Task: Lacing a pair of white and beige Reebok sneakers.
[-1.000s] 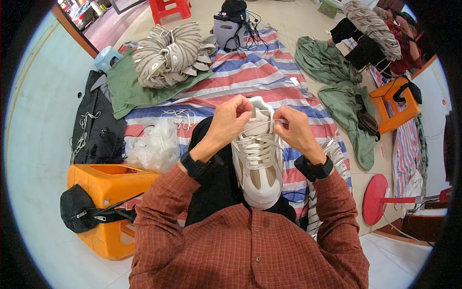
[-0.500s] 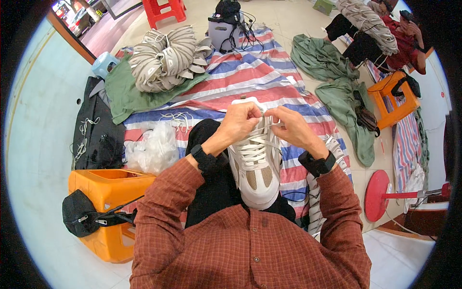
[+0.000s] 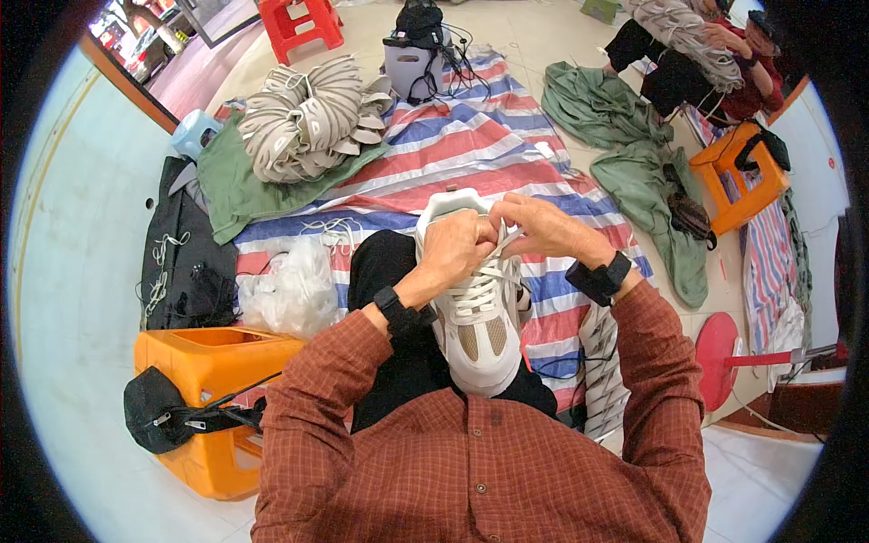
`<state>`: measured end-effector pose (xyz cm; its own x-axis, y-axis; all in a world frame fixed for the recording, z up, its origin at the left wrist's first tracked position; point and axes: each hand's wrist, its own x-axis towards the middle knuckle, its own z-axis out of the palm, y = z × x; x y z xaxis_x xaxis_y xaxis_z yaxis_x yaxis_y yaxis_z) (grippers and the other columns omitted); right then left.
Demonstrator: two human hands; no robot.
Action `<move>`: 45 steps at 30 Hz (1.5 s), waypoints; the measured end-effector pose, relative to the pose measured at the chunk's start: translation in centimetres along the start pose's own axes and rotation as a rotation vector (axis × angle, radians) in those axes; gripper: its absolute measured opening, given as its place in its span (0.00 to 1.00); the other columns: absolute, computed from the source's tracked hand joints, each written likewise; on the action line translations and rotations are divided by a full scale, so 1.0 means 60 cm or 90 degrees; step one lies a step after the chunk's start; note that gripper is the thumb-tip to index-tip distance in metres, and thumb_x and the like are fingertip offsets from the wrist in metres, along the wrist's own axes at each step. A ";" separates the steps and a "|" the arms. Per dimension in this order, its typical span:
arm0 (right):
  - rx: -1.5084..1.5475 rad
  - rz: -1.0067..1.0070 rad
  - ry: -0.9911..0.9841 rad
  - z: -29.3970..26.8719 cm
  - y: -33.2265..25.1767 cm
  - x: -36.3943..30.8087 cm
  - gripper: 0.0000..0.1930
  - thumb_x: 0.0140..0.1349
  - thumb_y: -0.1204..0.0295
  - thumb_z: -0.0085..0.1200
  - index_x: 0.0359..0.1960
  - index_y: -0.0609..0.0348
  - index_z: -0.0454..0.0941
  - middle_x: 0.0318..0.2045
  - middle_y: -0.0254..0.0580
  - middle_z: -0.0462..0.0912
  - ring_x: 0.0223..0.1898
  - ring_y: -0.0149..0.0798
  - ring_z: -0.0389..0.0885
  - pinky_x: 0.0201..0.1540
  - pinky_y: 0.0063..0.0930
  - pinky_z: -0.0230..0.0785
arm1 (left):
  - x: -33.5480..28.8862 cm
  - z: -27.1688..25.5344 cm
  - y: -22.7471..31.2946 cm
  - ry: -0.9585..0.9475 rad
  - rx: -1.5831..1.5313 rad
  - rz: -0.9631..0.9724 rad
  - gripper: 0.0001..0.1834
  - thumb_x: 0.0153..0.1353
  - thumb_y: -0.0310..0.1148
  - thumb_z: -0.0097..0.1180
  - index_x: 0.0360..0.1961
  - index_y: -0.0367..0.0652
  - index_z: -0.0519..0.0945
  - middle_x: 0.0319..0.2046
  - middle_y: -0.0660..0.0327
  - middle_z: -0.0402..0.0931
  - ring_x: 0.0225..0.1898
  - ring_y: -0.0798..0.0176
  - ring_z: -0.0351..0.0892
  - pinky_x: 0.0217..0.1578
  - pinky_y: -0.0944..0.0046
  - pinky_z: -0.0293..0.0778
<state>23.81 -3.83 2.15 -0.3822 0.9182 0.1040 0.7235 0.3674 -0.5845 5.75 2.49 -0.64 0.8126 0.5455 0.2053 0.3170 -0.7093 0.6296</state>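
A white-and-beige shoe (image 3: 471,312) is held upright over the lap, toe toward the body, its white laces (image 3: 477,297) crossed down the front. For the lacing to be done well, it is judged that each strand is best laid flat, drawn evenly from both sides and tensioned without the tongue being dragged askew. By the right hand (image 3: 548,229) a lace end appears to be pinched, thumb and forefinger almost meeting beside the collar. The fingers of the left hand (image 3: 455,251) are curled nearly closed over the upper eyelets; what is gripped between them cannot be told. Beyond, a striped sheet (image 3: 462,145) is spread on the floor, with a clear plastic bag (image 3: 291,288) and an orange stool (image 3: 186,360) to the left.
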 end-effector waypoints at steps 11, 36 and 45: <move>0.065 -0.026 0.012 -0.001 0.002 0.003 0.17 0.40 0.69 0.64 0.31 0.56 0.70 0.26 0.38 0.72 0.29 0.41 0.72 0.32 0.33 0.65 | 0.003 0.005 0.003 -0.024 0.125 0.074 0.06 0.50 0.34 0.52 0.27 0.44 0.77 0.26 0.56 0.72 0.30 0.51 0.76 0.29 0.54 0.70; 0.078 -0.002 0.083 0.013 -0.001 0.016 0.13 0.45 0.66 0.59 0.28 0.60 0.74 0.22 0.39 0.75 0.26 0.39 0.73 0.30 0.30 0.63 | -0.247 -0.225 -0.271 0.204 0.217 -0.363 0.07 0.53 0.30 0.54 0.30 0.37 0.74 0.29 0.52 0.75 0.30 0.56 0.76 0.32 0.63 0.71; 0.067 0.128 -0.005 -0.047 -0.049 -0.022 0.15 0.47 0.70 0.60 0.36 0.62 0.75 0.19 0.36 0.73 0.22 0.28 0.69 0.25 0.24 0.62 | -0.118 -0.089 -0.113 0.158 -0.052 -0.050 0.10 0.58 0.29 0.50 0.40 0.36 0.73 0.35 0.55 0.75 0.38 0.63 0.74 0.41 0.66 0.68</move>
<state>23.83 -5.71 5.99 -0.2411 0.9701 -0.0296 0.7215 0.1588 -0.6740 -4.78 5.79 -2.34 0.6384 0.6979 0.3247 0.3265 -0.6275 0.7068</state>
